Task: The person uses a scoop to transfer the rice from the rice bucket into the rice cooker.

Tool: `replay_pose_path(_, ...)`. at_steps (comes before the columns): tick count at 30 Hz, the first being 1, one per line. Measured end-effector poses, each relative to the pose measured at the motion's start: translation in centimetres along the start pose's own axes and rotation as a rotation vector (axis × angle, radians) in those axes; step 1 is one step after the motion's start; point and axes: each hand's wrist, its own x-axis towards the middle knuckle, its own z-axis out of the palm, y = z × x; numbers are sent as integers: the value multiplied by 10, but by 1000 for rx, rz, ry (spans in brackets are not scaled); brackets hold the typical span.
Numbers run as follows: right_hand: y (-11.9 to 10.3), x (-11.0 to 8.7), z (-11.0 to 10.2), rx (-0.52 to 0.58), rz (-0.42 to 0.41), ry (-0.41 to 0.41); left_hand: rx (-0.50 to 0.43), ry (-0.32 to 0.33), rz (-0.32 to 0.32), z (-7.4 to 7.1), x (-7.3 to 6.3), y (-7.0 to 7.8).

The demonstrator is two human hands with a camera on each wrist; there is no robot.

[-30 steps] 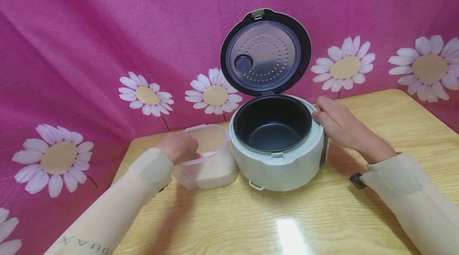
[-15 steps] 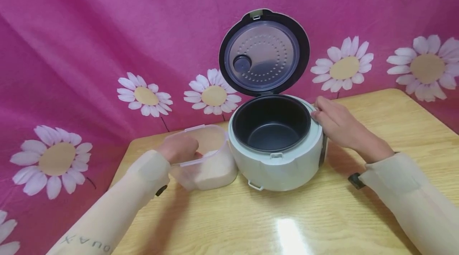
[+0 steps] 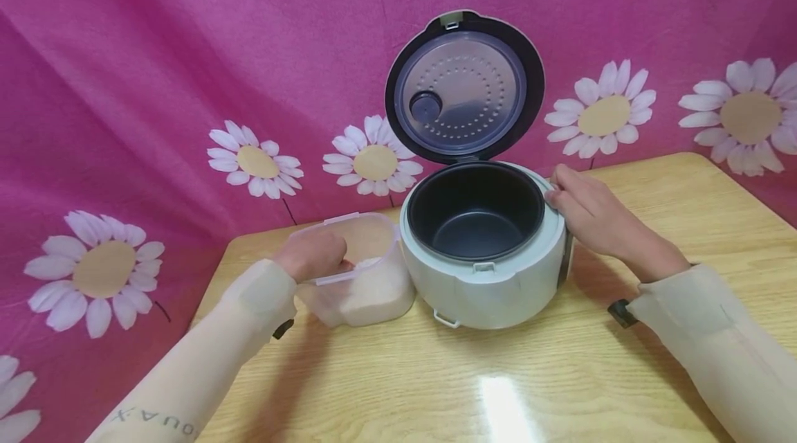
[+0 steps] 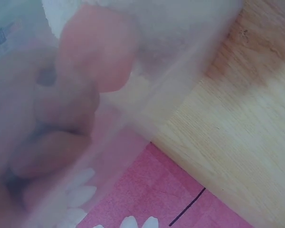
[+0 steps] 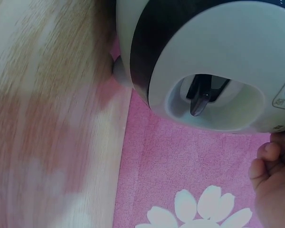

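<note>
My left hand [image 3: 314,256] reaches into a clear plastic container [image 3: 333,309] that holds white rice [image 3: 367,263]. Through the cloudy wall in the left wrist view, its curled fingers [image 4: 52,152] grip a red scoop [image 4: 97,52], whose rounded end lies by the rice. Directly right of the container stands a white rice cooker [image 3: 486,301] with its lid [image 3: 463,93] raised; the dark inner pot [image 3: 476,232] shows no contents. My right hand [image 3: 588,211] holds the cooker's upper right rim, its fingers bent against the edge in the right wrist view.
The wooden table [image 3: 386,387] extends in front of both vessels and to the right. Behind and to the left hangs a pink cloth [image 3: 299,48] with daisies. A latch loop [image 3: 446,319] juts from the cooker's lower front.
The left hand has sunk slightly lower into the container, and the red of the scoop is now barely visible from the head view. The right hand stays on the cooker's rim.
</note>
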Motion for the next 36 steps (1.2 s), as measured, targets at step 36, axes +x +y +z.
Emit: replay_pose_path(36, 1, 0, 2, 2, -7, 17, -186, 38, 10, 0, 1, 0)
